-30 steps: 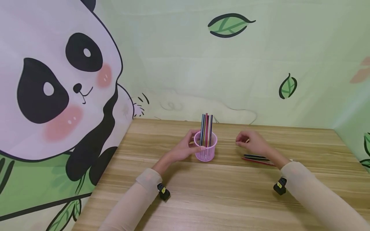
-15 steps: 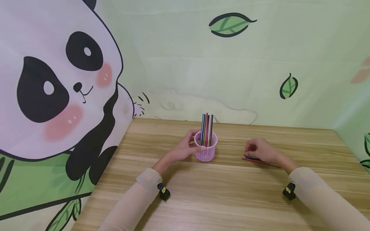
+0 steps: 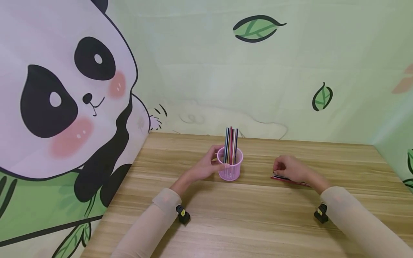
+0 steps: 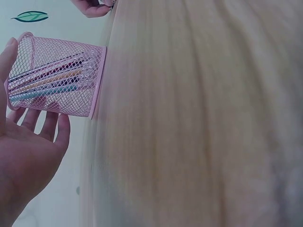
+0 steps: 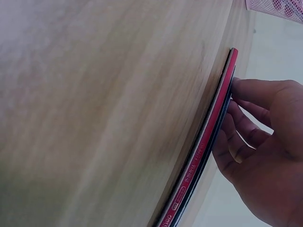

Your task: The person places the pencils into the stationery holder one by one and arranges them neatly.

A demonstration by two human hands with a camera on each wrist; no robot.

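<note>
Near the middle of the table, a pink mesh pen holder stands upright with several coloured pencils in it. My left hand grips its left side, thumb at the near rim and fingers behind. To the right, my right hand is low over pencils lying on the table, thumb and fingertips pinching at a pencil end. Up close in the right wrist view, a red pencil lies nearest the camera, with a dark pencil beside it. The fingers partly hide whatever lies behind these.
The wood-grain table meets a pale green wall cloth printed with leaves and a large panda at the left. Black wrist cameras sit beneath both sleeves.
My right hand has moved right and down from beside the pen holder to the lying pencils, where its fingertips have closed. My left hand and the pen holder have stayed put.
</note>
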